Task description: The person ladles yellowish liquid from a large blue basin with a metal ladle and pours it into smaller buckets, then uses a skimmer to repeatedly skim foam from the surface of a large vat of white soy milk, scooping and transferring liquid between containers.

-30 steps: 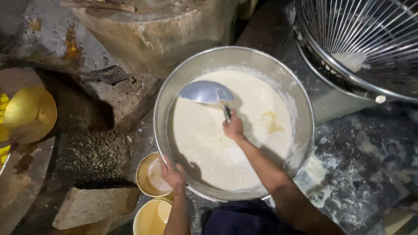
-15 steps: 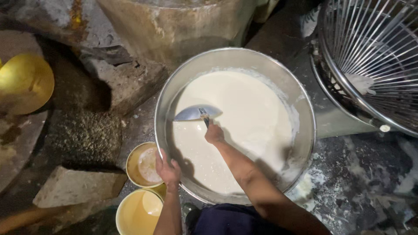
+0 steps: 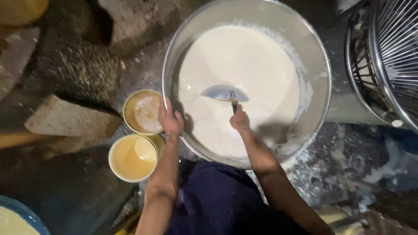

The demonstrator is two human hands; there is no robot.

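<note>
The right hand [image 3: 239, 122] was closed in a grip around the short dark handle of a shiny metal ladle [image 3: 224, 93], whose shallow round scoop lay just beyond the knuckles, resting at the surface of the smooth, creamy white batter [image 3: 244, 65]. That batter filled a large round steel basin [image 3: 320, 82], and the hand hung over its near half, with the forearm crossing the rim on the way back to the body.

The left hand [image 3: 170, 120] sat to the other side, fingers curled over the basin's near-left rim and the thumb pressed against its outer wall, clamping the edge. Just outside this hand, touching or almost touching its knuckles, stood a small round yellow cup [image 3: 142, 112] holding a pale, frothy liquid. Nearer the body than that, beside the left forearm, stood a second round yellow cup [image 3: 133, 157] with a smooth yellowish liquid in it; the two cups stood right against each other.

Farther out past the cups lay a flat grey stone slab [image 3: 69, 117] on the dark, gritty ground. Well off beyond the right hand, past the far wall of the basin, stood a curved metal wire cage [image 3: 387, 56]. White splashes marked the dark floor [image 3: 348, 156] beside the right forearm
</note>
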